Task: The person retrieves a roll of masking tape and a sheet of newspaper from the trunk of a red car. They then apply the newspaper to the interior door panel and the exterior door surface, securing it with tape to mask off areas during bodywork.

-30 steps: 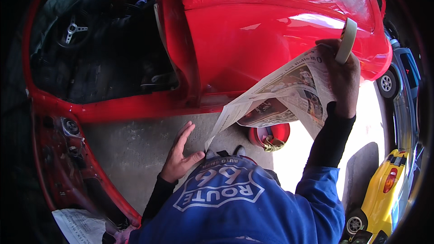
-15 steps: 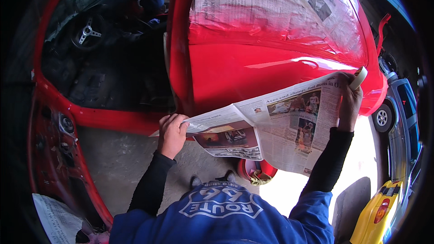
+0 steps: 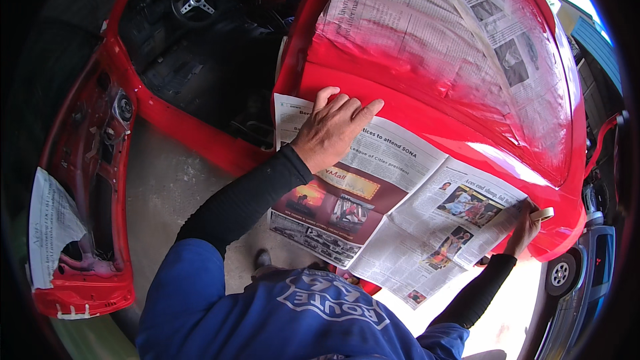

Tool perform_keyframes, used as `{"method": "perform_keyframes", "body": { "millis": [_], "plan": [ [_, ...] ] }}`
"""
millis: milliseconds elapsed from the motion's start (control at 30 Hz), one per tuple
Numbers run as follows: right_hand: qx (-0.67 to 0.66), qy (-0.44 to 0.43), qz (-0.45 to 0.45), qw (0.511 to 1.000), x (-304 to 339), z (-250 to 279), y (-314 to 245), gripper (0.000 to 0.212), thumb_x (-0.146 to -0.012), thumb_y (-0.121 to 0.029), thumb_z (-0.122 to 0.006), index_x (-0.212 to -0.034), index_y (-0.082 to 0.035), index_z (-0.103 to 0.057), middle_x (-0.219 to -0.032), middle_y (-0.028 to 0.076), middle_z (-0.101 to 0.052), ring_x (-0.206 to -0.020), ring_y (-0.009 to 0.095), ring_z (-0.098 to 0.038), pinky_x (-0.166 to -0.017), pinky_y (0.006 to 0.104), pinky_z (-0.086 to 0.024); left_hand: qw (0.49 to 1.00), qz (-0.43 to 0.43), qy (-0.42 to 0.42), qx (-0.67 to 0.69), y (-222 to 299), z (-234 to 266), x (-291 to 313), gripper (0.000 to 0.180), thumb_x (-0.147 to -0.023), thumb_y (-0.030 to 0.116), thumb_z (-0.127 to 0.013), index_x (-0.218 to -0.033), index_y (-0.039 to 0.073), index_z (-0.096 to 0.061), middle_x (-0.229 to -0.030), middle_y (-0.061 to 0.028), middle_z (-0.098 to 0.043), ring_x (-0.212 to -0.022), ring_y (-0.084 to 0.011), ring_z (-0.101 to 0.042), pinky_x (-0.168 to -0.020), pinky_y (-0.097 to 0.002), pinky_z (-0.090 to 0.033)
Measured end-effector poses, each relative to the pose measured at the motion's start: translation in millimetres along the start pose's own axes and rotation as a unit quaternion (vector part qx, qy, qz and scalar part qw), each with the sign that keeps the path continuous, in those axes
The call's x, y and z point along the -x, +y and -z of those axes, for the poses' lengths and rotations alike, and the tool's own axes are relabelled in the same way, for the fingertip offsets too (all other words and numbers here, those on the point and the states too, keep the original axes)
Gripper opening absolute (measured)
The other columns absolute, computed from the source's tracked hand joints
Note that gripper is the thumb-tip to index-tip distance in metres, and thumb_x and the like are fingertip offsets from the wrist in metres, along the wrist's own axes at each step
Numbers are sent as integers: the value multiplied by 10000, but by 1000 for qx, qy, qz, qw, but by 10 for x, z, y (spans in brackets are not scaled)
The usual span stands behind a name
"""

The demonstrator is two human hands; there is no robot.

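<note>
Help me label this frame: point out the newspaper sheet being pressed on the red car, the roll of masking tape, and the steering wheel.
newspaper sheet (image 3: 393, 207), head view, middle of the open page.
roll of masking tape (image 3: 543, 214), head view, its rim beside the right hand (image 3: 523, 227).
steering wheel (image 3: 194, 1), head view, its hub.

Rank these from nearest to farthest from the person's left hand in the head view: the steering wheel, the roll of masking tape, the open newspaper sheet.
1. Open newspaper sheet: directly under the left hand, touching it.
2. Steering wheel: up and to the left, inside the car.
3. Roll of masking tape: far right, at the right hand.
</note>
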State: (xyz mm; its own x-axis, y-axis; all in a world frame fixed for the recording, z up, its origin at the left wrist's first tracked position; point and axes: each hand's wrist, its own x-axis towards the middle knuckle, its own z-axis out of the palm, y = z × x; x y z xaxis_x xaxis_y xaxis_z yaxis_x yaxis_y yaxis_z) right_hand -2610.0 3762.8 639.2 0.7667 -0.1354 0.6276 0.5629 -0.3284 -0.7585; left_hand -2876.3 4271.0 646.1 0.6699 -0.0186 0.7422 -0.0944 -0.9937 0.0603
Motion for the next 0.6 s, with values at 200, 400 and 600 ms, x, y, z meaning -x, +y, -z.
{"method": "perform_keyframes", "body": {
  "millis": [200, 400, 600],
  "plan": [
    [10, 13, 47, 999, 13, 166, 52, 167, -969, -164, -660, -1040, -14, -667, -955, 25, -633, -885, 120, -565, -849, 291, -456, 993, -67, 100, -6, -47, -282, 127, 533, -796, 70, -698, -1307, 195, -610, -1251, -60, -526, -1216, -247, -472, -1095, -460, -323],
    [-41, -18, -3, 999, 122, 9, 91, 167, -961, -156, -676, -1015, 1, -664, -935, 28, -638, -889, 115, -580, -838, 282, -465, 994, -53, 78, 53, -154, -434, 366, 633, -795, 266, -790, -1355, 100, -545, -1518, -126, -357, -1455, -323, -280, -1177, -500, -261],
    [-23, 13, -35, 999, 89, 52, 289, 180, -951, -198, -692, -1007, -27, -685, -899, -22, -622, -784, 74, -530, -686, 241, -421, 998, -42, 26, 40, -49, -573, 453, 772, -806, 321, -770, -1471, 130, -428, -1595, -142, -266, -1489, -351, -214, -1207, -569, -133]
  ]
}}
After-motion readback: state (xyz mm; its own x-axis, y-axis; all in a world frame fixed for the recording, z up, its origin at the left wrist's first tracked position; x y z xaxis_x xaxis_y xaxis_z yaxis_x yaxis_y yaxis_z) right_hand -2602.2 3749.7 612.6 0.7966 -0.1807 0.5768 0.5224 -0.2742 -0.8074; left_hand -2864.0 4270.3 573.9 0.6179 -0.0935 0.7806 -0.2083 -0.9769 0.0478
